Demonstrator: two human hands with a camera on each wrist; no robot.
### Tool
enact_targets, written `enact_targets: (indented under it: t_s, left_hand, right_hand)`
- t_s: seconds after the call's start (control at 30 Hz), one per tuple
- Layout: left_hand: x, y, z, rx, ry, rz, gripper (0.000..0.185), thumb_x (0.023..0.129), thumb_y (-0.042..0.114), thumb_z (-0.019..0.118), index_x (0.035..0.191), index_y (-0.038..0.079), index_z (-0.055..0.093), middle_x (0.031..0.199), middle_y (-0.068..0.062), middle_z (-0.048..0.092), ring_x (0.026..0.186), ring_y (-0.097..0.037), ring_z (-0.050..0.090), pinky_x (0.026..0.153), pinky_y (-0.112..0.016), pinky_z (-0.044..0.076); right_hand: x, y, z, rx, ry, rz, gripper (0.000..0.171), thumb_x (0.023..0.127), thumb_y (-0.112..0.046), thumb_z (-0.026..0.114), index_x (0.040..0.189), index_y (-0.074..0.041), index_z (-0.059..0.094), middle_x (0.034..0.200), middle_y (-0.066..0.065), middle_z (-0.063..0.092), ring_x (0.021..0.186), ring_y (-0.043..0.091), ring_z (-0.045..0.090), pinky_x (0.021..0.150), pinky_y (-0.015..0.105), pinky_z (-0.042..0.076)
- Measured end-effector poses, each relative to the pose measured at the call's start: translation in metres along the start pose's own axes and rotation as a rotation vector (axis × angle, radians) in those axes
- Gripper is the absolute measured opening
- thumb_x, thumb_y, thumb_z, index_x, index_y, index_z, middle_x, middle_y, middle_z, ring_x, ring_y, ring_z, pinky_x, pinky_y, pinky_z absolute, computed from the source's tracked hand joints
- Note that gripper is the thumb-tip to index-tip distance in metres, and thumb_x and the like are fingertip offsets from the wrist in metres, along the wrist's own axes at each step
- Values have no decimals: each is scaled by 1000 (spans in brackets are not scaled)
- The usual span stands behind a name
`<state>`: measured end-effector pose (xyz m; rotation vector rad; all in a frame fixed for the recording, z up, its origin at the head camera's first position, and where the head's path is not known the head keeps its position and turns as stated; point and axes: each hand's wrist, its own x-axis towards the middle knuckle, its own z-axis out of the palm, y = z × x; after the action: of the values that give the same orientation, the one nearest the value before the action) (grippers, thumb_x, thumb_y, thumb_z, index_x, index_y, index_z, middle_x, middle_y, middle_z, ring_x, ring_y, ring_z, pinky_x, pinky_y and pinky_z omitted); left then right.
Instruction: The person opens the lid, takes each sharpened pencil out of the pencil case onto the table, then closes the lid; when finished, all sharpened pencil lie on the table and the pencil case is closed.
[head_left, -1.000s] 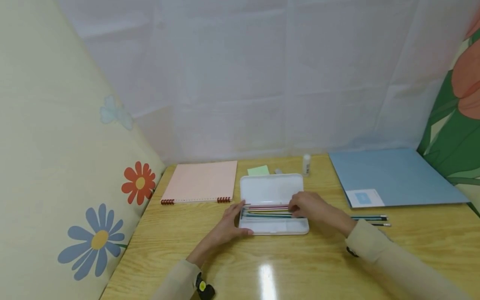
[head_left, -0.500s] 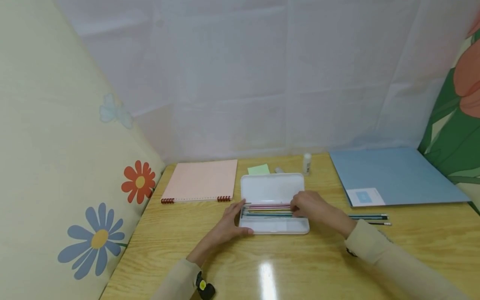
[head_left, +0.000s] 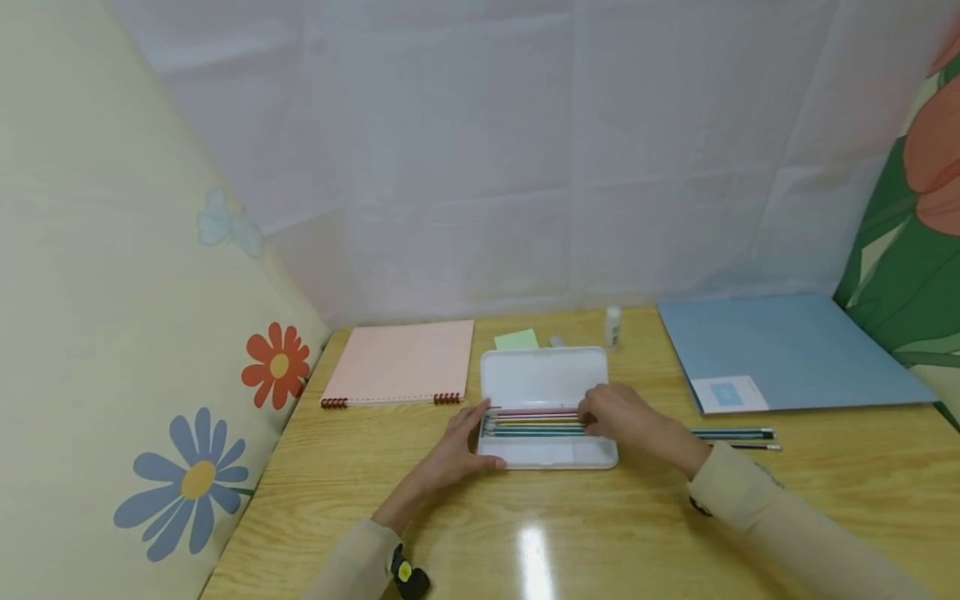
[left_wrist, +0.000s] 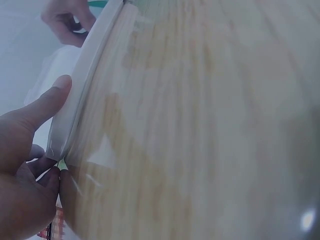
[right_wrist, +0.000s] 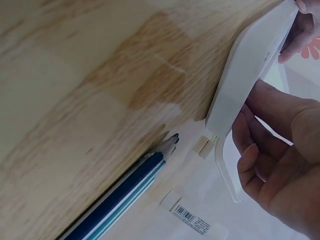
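A white pencil case (head_left: 543,375) lies open on the table, its lid tipped back. Several coloured pencils (head_left: 536,423) lie lengthwise in its tray. My left hand (head_left: 453,450) holds the case's left end, thumb at the front edge and fingers at the back corner. In the left wrist view, the left thumb (left_wrist: 52,100) presses along the case wall. My right hand (head_left: 618,412) reaches into the tray's right end with curled fingers at the pencils' ends. The case wall hides those fingertips in the right wrist view, where the right hand (right_wrist: 280,150) bends over the rim.
More pencils (head_left: 738,433) lie right of the case, partly under the right forearm. A blue folder (head_left: 795,358) is at the back right and a pink spiral notebook (head_left: 405,358) at the left. Behind the case are green sticky notes (head_left: 516,340) and a glue stick (head_left: 612,327).
The pencils in the tray have shifted slightly and lie more spread out at their left ends. The right hand has moved only a little, and the left hand stays on the case.
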<state>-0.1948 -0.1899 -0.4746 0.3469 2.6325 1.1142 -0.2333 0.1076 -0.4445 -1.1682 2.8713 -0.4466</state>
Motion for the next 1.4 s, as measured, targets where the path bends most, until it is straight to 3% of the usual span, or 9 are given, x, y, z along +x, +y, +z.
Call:
enact_targets:
  t_s: [0.2,0.5,0.8,1.4]
  left_hand:
    - [1,-1,0,-1,4,2,100,76,41,80,154,18,22,157,-18,18,143,-40,13,110,-62,21]
    - [1,-2,0,3,4,3,99,77,41,80,155,18,22,157,-19,18,144,-40,11,110,-62,20]
    - [0,-2,0,5,3,11,101,76,43,80,155,18,22,157,-19,19,143,-40,12,110,-62,21]
    - [1,-3,0,-3,1,0,101,75,47,80,154,20,23,157,-19,16,144,-40,11,109,-63,21]
  right_hand:
    - [1,-1,-1,74,-25,61,11,76,-9,81,85,-10,75,78,-3,67,70,8,57,63,25,49]
    - [4,-5,-4,80,-55,107,11,77,-8,81,84,-10,73,79,-3,66,71,9,57,64,25,50]
    - [5,-5,-4,105,-48,87,11,76,-6,81,82,-9,73,77,-2,66,69,8,57,61,25,49]
    - [7,2,-1,195,-76,145,16,77,-5,79,74,-15,66,70,-9,58,65,7,50,59,23,45]
